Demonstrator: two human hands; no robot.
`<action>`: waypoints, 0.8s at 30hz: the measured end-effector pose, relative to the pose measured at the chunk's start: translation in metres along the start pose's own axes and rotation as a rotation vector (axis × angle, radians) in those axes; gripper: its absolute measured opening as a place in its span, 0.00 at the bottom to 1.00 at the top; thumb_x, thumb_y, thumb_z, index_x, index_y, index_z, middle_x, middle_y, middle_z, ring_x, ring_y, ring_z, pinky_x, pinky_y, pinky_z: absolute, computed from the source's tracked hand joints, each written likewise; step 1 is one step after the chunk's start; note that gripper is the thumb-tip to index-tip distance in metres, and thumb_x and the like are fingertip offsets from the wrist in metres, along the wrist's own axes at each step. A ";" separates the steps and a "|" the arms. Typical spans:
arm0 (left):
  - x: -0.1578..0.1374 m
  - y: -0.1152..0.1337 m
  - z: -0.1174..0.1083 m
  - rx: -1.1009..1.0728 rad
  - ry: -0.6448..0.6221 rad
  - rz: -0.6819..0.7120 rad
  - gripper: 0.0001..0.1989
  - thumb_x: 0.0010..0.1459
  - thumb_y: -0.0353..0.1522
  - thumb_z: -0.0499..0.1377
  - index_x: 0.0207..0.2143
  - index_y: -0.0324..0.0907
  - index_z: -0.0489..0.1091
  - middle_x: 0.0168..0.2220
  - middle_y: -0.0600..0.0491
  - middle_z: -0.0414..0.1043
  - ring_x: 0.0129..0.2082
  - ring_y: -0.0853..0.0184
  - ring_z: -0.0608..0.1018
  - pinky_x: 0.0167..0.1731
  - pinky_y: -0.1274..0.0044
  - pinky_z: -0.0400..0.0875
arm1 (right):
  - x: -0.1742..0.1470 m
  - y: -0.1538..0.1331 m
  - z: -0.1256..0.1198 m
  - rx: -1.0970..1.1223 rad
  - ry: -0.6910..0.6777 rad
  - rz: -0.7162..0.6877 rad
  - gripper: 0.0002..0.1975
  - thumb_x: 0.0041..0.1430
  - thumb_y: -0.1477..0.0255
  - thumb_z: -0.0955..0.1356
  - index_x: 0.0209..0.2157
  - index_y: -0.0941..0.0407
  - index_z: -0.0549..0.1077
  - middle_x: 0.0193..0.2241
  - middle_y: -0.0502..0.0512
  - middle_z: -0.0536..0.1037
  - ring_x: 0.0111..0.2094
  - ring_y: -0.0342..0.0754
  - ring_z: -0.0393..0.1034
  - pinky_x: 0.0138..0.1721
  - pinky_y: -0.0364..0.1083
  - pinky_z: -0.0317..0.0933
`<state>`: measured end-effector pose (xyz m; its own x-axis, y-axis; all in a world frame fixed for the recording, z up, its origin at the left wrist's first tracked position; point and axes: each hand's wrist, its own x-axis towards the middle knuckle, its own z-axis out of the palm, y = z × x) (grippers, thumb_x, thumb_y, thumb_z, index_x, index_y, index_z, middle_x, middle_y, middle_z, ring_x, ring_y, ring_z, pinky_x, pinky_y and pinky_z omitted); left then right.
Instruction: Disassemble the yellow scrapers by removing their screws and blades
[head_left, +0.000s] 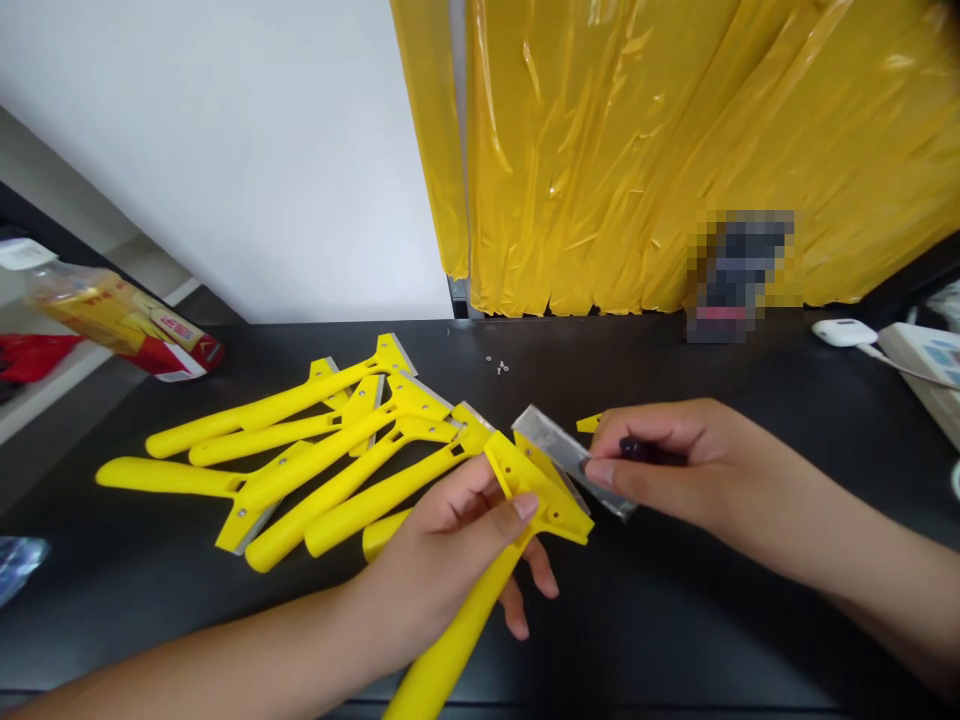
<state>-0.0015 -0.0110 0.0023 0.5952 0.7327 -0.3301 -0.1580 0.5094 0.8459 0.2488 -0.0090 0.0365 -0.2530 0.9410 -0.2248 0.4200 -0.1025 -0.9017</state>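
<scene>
My left hand (450, 535) grips a yellow plastic scraper (469, 625), thumb on its wide head, which shows small screw holes. Between thumb and fingers my right hand (679, 450) pinches a flat metal scraper blade (551, 438), held slantwise just beside and above that head. A black object (649, 452), its kind unclear, is tucked in the same hand. Left of my hands lies a heap of yellow scrapers (315, 450), several with metal edges at their heads. Another yellow piece (589, 424) shows partly behind my right fingers.
Tiny screws (500, 368) lie on the black table (637, 650) beyond my hands. A drink bottle (127, 315) leans at the left. Yellow plastic sheeting (600, 150) hangs behind, with a blurred dark object (739, 275) before it. A white case (845, 332) is at the right.
</scene>
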 end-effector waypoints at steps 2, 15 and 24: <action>0.000 -0.001 -0.001 0.010 -0.009 0.012 0.12 0.70 0.39 0.66 0.47 0.41 0.73 0.41 0.51 0.75 0.32 0.66 0.83 0.22 0.82 0.79 | 0.000 0.001 0.011 0.038 -0.040 0.010 0.15 0.65 0.55 0.74 0.33 0.52 0.83 0.29 0.49 0.77 0.32 0.45 0.68 0.34 0.45 0.60; 0.000 -0.003 -0.003 0.126 0.028 -0.032 0.13 0.70 0.42 0.66 0.45 0.42 0.75 0.25 0.57 0.75 0.18 0.74 0.73 0.17 0.85 0.69 | 0.006 0.009 0.029 0.001 -0.050 -0.042 0.09 0.64 0.63 0.73 0.34 0.53 0.76 0.27 0.46 0.72 0.30 0.44 0.64 0.31 0.43 0.58; -0.003 -0.003 0.000 0.163 0.055 -0.020 0.12 0.71 0.43 0.64 0.44 0.44 0.75 0.23 0.59 0.73 0.17 0.76 0.69 0.16 0.86 0.66 | 0.008 0.005 0.029 0.011 -0.079 -0.077 0.10 0.64 0.66 0.73 0.30 0.54 0.74 0.24 0.45 0.70 0.27 0.42 0.60 0.28 0.43 0.53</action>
<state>-0.0029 -0.0152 0.0008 0.5522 0.7489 -0.3664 -0.0137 0.4475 0.8942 0.2235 -0.0113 0.0195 -0.3524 0.9179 -0.1824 0.3873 -0.0344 -0.9213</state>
